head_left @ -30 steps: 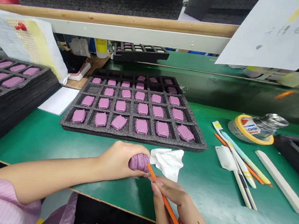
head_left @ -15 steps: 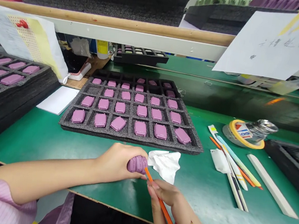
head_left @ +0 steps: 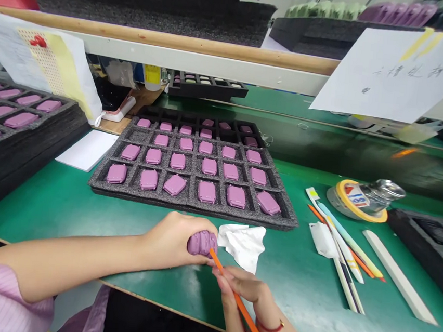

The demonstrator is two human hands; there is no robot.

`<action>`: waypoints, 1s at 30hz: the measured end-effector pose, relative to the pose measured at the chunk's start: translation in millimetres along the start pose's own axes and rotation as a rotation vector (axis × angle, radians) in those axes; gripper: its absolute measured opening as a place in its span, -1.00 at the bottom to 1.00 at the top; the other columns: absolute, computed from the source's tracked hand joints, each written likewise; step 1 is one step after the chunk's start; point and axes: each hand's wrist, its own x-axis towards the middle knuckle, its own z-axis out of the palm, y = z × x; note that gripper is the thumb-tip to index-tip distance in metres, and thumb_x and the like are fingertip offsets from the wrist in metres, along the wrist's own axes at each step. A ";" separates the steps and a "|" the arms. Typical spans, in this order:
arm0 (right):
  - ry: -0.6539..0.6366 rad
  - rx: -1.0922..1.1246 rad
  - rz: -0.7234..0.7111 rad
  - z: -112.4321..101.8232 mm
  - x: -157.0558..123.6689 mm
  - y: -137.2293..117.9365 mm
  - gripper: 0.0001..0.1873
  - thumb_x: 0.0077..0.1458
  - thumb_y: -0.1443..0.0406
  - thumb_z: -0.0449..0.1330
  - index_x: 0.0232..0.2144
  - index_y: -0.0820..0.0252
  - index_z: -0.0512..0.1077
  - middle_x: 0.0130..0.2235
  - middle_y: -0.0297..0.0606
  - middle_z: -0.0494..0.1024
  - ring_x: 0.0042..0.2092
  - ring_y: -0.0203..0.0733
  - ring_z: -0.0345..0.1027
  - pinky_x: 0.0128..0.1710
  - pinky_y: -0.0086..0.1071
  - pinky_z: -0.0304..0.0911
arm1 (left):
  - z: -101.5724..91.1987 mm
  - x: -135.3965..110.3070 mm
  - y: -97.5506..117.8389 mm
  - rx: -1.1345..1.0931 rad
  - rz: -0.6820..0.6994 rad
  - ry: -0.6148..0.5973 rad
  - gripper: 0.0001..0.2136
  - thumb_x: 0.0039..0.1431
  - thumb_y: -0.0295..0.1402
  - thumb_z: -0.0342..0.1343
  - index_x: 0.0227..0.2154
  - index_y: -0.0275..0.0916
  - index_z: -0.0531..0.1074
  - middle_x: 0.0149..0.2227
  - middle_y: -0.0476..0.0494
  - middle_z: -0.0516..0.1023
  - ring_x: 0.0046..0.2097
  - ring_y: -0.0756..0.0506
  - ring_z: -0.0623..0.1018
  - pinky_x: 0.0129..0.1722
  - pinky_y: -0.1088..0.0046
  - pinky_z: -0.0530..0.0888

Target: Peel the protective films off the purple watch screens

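My left hand (head_left: 177,240) is closed around a small stack of purple plastic cases (head_left: 200,243), their edges turned toward me. They look like watch cases. A thin orange stick (head_left: 246,317) is pinched in my right hand (head_left: 260,308), and its tip meets the edge of the rightmost case. What kind of tip it has is too small to tell. Just behind my hands lies a crumpled white tissue (head_left: 245,245). Beyond it, a black foam tray (head_left: 192,206) holds rows of similar purple cases in its compartments.
To the right lie a toothbrush (head_left: 348,256), several slim sticks, a pale flat bar (head_left: 399,277) and a metal-topped bottle (head_left: 359,200) with a yellow ring. Another foam tray (head_left: 437,236) borders the right; a stacked one (head_left: 64,125) borders the left. A shelf edge (head_left: 200,57) crosses overhead.
The orange stick's tip has shifted slightly left along the cases, and my right hand has moved a little left with it. My left hand keeps its hold. The view has tilted slightly.
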 end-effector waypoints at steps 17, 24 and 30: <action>0.015 -0.027 0.045 -1.1 0.7 3.3 -0.89 0.33 0.32 0.13 -0.31 0.10 0.37 -0.32 -0.26 0.64 -0.31 -0.26 0.61 -0.35 -0.52 0.46 | 1.4 0.7 -0.5 -0.003 0.008 0.020 -0.77 0.03 -0.31 0.38 -0.25 -0.18 0.52 -0.23 0.02 0.69 -0.24 -0.06 0.64 -0.19 0.52 0.46; 0.002 -0.141 -0.027 -1.6 4.3 -7.1 -0.89 0.34 0.36 0.10 -0.30 0.10 0.35 -0.32 -0.25 0.61 -0.39 -0.30 0.52 -0.34 -0.50 0.42 | 4.2 0.1 0.2 0.016 0.017 0.032 -0.73 -0.01 -0.32 0.41 -0.24 -0.19 0.53 -0.22 0.00 0.69 -0.22 -0.07 0.65 -0.19 0.51 0.48; -0.074 -0.177 -0.051 -6.7 6.0 -8.6 -0.92 0.33 0.37 0.09 -0.25 0.12 0.34 -0.31 -0.25 0.60 -0.40 -0.32 0.50 -0.32 -0.49 0.42 | 5.2 -0.7 -0.9 0.035 0.004 0.032 -0.74 0.02 -0.33 0.39 -0.22 -0.17 0.53 -0.23 0.01 0.69 -0.22 -0.07 0.65 -0.20 0.51 0.48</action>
